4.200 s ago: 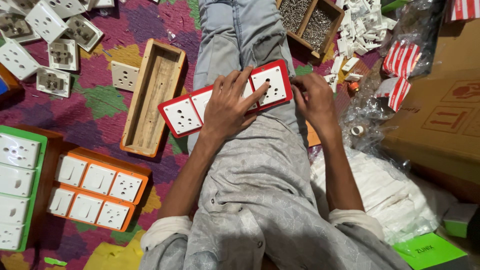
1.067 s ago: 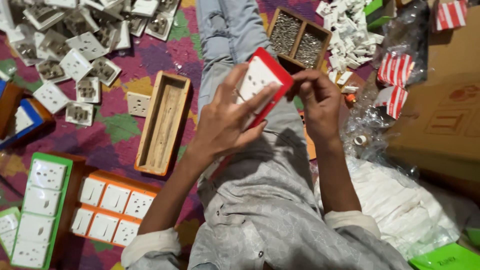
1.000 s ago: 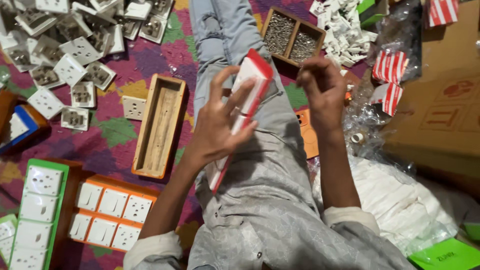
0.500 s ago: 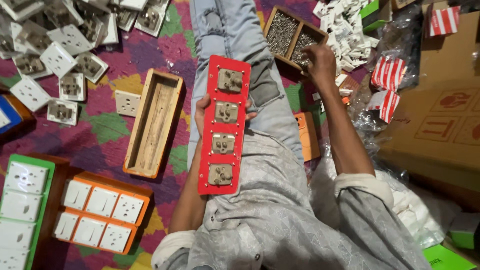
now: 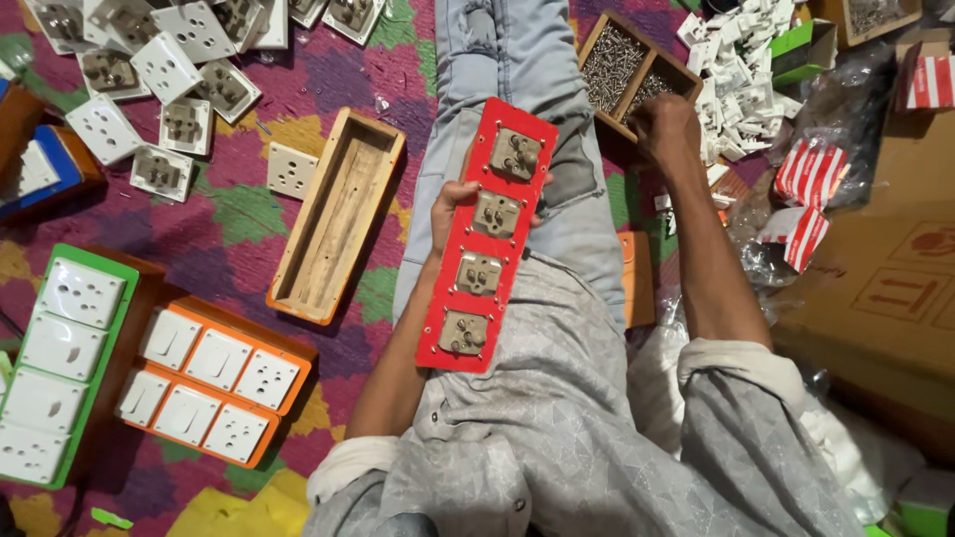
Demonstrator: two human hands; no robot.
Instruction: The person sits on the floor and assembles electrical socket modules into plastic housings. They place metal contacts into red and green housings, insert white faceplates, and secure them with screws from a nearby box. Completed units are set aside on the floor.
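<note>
Head view: red plate (image 5: pixel 484 239) lying back-up on my lap.
I see four beige socket backs in a row down it. My left hand (image 5: pixel 445 214) holds its edge from beneath; my right hand (image 5: pixel 665 127) is curled over the screw box (image 5: pixel 637 70), grip hidden.

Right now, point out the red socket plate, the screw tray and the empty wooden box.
red socket plate (image 5: pixel 485 239), head view, red face between the middle sockets.
screw tray (image 5: pixel 609 66), head view, screws in the left compartment.
empty wooden box (image 5: pixel 336 217), head view, bare inner floor.
</note>
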